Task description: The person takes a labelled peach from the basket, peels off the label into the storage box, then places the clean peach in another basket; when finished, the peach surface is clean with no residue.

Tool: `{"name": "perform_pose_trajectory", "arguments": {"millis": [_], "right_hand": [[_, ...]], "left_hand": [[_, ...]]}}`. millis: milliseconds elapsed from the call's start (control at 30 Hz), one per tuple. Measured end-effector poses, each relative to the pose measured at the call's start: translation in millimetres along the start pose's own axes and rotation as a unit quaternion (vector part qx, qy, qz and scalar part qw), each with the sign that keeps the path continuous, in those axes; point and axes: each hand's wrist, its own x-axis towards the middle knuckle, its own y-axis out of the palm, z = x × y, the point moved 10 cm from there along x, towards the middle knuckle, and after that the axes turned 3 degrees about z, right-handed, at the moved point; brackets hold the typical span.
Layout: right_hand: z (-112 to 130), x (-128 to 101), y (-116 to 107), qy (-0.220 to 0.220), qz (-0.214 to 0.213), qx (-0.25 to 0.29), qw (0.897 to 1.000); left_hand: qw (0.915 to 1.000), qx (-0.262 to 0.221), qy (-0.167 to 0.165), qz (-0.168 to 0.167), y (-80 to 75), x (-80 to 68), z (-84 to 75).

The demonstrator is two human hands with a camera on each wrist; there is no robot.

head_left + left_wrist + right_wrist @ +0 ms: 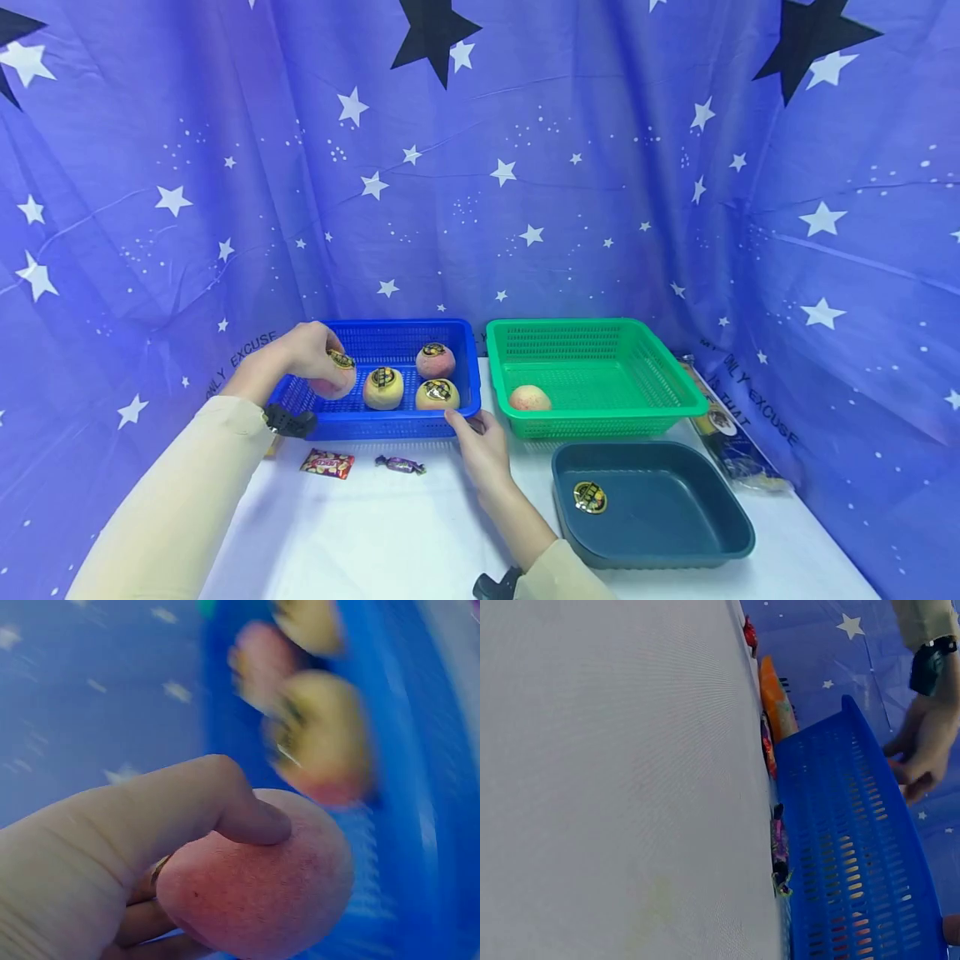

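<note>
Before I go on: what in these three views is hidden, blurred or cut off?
- Head view: the print on the round sticker in the dark tray is too small to read.
- Left wrist view: the fruits in the blue basket are motion-blurred; the left hand covers part of the held peach.
- Right wrist view: the right hand itself is out of frame; the basket wall hides the fruit.

Blurred beyond reading in the left wrist view: fruits [322, 735] in the blue basket [442, 787]. Cut off by the right wrist frame's corner: right hand [952, 928].
</note>
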Motion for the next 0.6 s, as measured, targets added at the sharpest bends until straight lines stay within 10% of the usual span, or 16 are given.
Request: {"name": "perform_pose_trajectory", "arguments": {"millis": [233,600], "right_hand": [[-1,1,-1,0.001,0.007,-0.004,1.0],[4,0,-2,-0.01,0.021,-0.016,1.0]], "left_hand": [[0.9765,-0.183,0.057,-0.099,-14.6,-39.8,-61.1],[0.9255,-0.323,0.19,-0.054,88.7,-83.1,-123.9]]}}
